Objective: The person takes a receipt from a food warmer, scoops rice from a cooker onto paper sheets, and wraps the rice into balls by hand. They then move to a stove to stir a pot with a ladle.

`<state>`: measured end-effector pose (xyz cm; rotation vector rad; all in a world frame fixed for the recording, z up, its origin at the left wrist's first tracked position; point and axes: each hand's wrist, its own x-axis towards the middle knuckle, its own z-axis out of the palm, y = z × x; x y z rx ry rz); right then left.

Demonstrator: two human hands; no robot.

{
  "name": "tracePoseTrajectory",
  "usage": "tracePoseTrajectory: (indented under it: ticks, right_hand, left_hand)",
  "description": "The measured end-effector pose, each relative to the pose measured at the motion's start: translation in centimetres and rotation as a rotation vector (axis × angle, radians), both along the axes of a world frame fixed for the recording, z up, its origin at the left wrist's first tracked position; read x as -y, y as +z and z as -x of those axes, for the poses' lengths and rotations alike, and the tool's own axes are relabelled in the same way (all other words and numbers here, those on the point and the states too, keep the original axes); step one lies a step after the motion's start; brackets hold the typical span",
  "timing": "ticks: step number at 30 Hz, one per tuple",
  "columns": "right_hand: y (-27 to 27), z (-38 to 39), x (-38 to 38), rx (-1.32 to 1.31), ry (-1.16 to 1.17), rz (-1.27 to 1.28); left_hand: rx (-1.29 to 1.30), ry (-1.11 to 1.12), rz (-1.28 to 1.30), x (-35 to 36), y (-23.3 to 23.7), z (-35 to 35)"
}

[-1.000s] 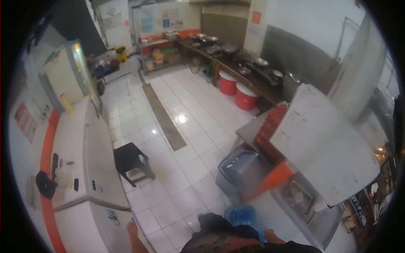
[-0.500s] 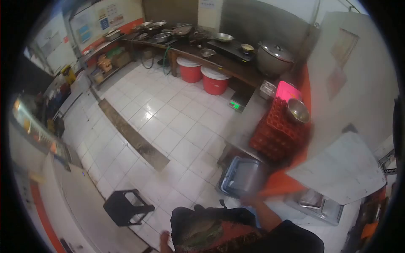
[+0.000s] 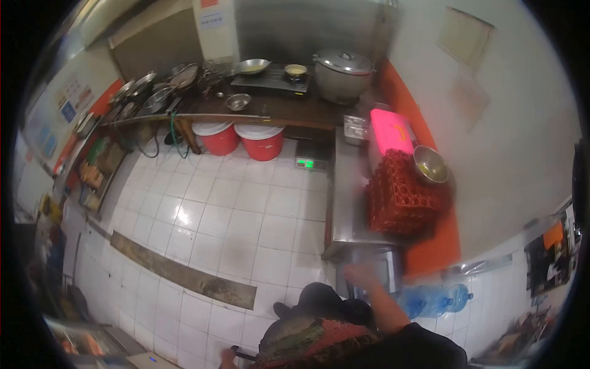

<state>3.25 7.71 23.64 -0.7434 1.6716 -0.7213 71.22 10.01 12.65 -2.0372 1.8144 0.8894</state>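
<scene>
My right hand (image 3: 362, 275) is smeared by motion, its arm reaching forward from a black sleeve. It overlaps the grey-blue plastic tub (image 3: 384, 273) beside the end of the steel table (image 3: 350, 218). Low at the bottom edge, my left hand (image 3: 228, 357) shows only in part, close to my body. A short dark strip (image 3: 244, 354) lies right at its fingers; I cannot tell whether the hand holds it. My patterned top (image 3: 319, 344) fills the space between both arms.
Red egg trays (image 3: 405, 197) stand stacked on the steel table with a metal bowl (image 3: 431, 164) on top, by a pink lid (image 3: 391, 131). Blue water bottles (image 3: 439, 301) lie on the floor. Ahead are a cooking counter (image 3: 276, 111), a large pot (image 3: 343, 77) and red buckets (image 3: 261, 144).
The view has swung right and come closer to the steel table. The black stool and the tilted white panel have left the view; the water bottles now show. My right arm stays stretched forward.
</scene>
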Motion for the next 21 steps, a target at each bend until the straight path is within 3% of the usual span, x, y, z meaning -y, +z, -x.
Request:
tracePoseTrajectory:
  ticks: [2,4,6,8,10,12,13,15,19,21]
  right_hand:
    - [4.2,-2.3,1.8,0.171,-0.273,-0.123]
    - [2.4,-1.9,3.5,0.216,-0.332,-0.083]
    - [-1.9,0.0,5.8,0.257,-0.339,-0.050]
    - [-6.0,2.8,8.9,0.297,-0.296,-0.034]
    - [-4.0,3.3,12.4,0.231,-0.331,0.028]
    - [-2.6,3.8,16.2,0.139,-0.373,-0.003]
    - [-0.5,4.4,18.2,0.284,-0.378,0.077]
    - [-0.4,6.3,23.2,0.255,-0.351,-0.010]
    - [-0.4,9.9,28.0,0.123,-0.345,-0.079]
    - [-1.1,12.0,31.2,0.108,-0.402,-0.031]
  left_hand:
    - [0.159,-0.112,0.089,9.8,1.6,-6.1]
    - [0.259,-0.100,0.251,20.9,5.0,-10.0]
    - [0.166,0.065,0.560,32.3,8.6,-11.6]
    - [-0.008,0.246,0.653,41.0,10.7,-9.9]
    - [-0.164,0.279,0.719,46.5,13.3,-4.1]
    - [-0.239,0.226,0.692,49.1,13.3,2.3]
    - [-0.257,0.186,0.650,49.6,12.1,5.7]
    - [-0.290,0.232,0.480,49.4,7.7,12.3]
    - [-0.442,-0.039,0.088,39.9,3.5,18.2]
    - [-0.518,-0.018,0.015,33.6,3.6,17.5]
